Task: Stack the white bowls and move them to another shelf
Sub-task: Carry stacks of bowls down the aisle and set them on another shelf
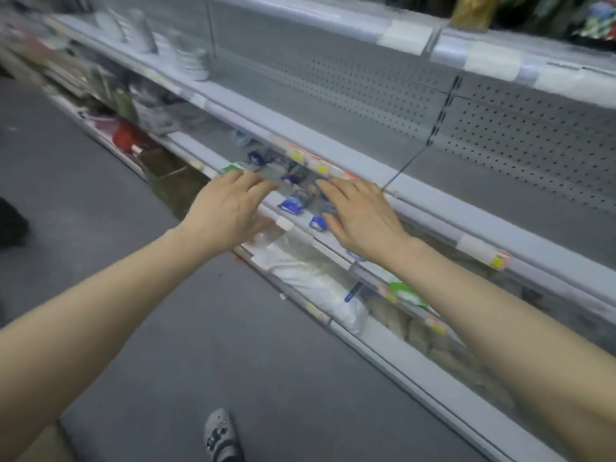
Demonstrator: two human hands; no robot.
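A stack of white bowls (195,63) stands on the grey upper shelf (300,105) at the far left, with more white dishes (133,28) behind it, all blurred. My left hand (226,208) and my right hand (360,215) are stretched out side by side in front of the lower shelf edge, palms down, fingers straight, and hold nothing. Both hands are well to the right of and below the bowls.
The upper shelf to the right of the bowls has a perforated back panel (500,145). Small blue packets (293,205) lie on the shelf under my hands. White bags (320,288) fill the bottom shelf. Grey floor (166,328) is on the left, my shoe (220,435) below.
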